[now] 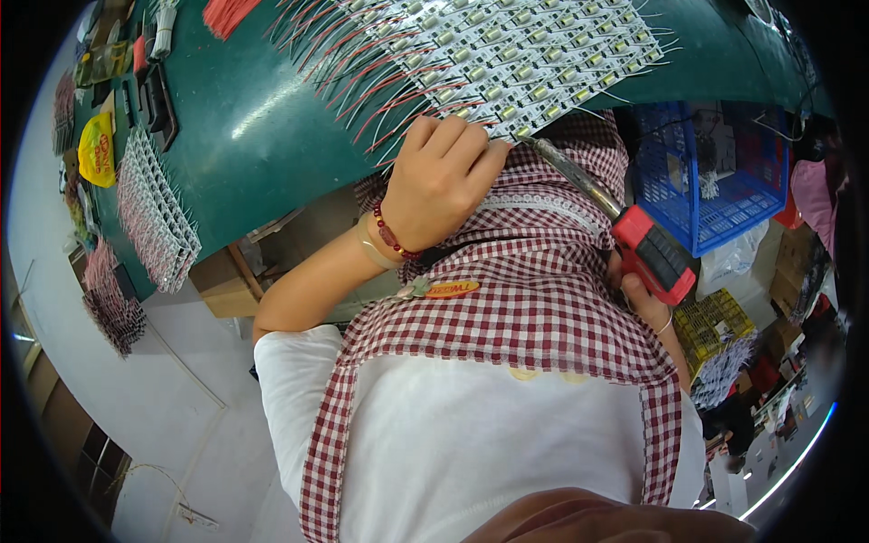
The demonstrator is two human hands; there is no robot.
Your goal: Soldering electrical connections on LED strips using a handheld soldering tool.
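A white panel of small LED circuit boards (507, 54) lies at the green table's near edge, with thin red and white wires (362, 68) fanning off its left side. My left hand (444, 167) is closed at the panel's near edge, fingers curled down and pinching a thin red wire; the fingertips are partly hidden. In my right hand (638, 294) is a soldering iron (654, 253) with a red and black handle, its grip partly hiding the fingers. The iron's metal shaft slants up to the left, and its tip is at the panel's near corner, close to my left fingertips.
On the green table (244, 172), stacked wired boards (154, 217), a yellow item (97, 149) and a black-handled tool (158, 104) lie at the left. Red wires (231, 14) are bundled at the far edge. A blue plastic crate (715, 199) and a yellow basket (715, 330) stand right.
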